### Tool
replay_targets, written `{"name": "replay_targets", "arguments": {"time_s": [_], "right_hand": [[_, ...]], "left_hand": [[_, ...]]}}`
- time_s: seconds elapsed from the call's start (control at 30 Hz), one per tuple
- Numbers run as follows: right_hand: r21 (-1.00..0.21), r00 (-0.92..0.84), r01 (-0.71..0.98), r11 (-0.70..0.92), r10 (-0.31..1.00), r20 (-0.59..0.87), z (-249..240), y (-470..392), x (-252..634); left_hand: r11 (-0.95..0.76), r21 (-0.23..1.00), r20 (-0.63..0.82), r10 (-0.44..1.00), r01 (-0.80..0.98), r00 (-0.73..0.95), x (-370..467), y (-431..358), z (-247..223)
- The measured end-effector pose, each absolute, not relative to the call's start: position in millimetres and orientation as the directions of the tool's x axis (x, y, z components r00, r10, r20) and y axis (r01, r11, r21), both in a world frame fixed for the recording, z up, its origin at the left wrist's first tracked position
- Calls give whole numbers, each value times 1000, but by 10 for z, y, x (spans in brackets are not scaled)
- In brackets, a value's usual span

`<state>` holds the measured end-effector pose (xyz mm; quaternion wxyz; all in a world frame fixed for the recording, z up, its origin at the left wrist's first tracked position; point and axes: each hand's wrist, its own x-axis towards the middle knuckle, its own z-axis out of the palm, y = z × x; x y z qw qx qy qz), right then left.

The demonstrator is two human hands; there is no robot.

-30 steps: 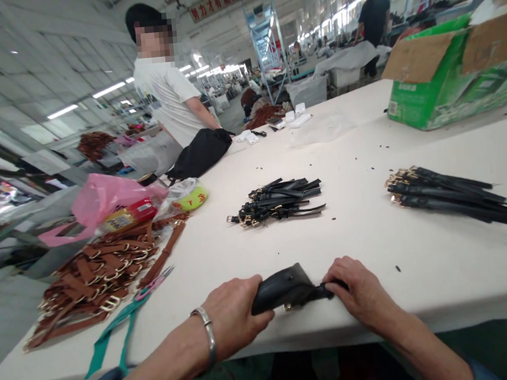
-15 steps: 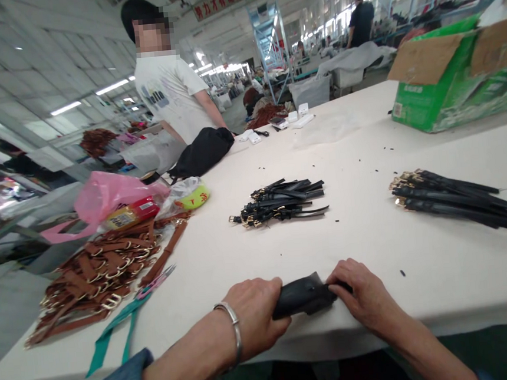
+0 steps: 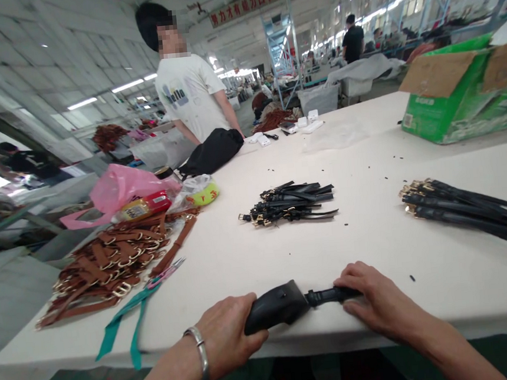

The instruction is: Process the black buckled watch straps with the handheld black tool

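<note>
My left hand (image 3: 232,328), with a silver bangle at the wrist, is wrapped round a smooth black handheld tool (image 3: 279,306) with a wide, blunt end; its exact kind I cannot make out. Close to that end lies a short black strap (image 3: 325,296) with small loops on it. The fingers of my right hand (image 3: 369,295) pinch this strap at its right part. Farther back on the table is a loose pile of black buckle straps (image 3: 296,201). To the right, more black straps (image 3: 463,210) lie in a bundle, gold buckles together at the left end.
Brown straps with metal rings (image 3: 113,258) are heaped at the left, beside scissors (image 3: 167,272) tied with green ribbon (image 3: 123,322). Behind them lie a pink bag (image 3: 124,186) and a black bag (image 3: 214,152). A green carton (image 3: 463,100) stands back right. A person (image 3: 196,94) stands beyond the table.
My left hand and the black tool have moved left, away from my right hand. More of the strap between them now shows. The whole view has shifted slightly.
</note>
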<state>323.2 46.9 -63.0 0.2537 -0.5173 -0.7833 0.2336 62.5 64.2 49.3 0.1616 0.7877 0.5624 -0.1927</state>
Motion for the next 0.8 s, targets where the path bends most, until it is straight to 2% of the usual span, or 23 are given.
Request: {"name": "replay_targets", "arguments": {"time_s": [0.13,0.23,0.57,0.8], "right_hand": [[-513,-375,774,371,921,101,-567,512,3210],[-490,-383,786,376,919,91,-570,535,3164],[-575,-383,734,361,919,89,-665,549,2825],[-642,-363,685,343,926,107,-698,538,2779]], "left_hand": [[-306,67,-468,831,950,301,589,653,483],[-323,81,-446,834,943,324,553,657,462],[-303,143,-432,837,942,335,470,635,395],[-296,127,-437,840,947,321,464,644,315]]}}
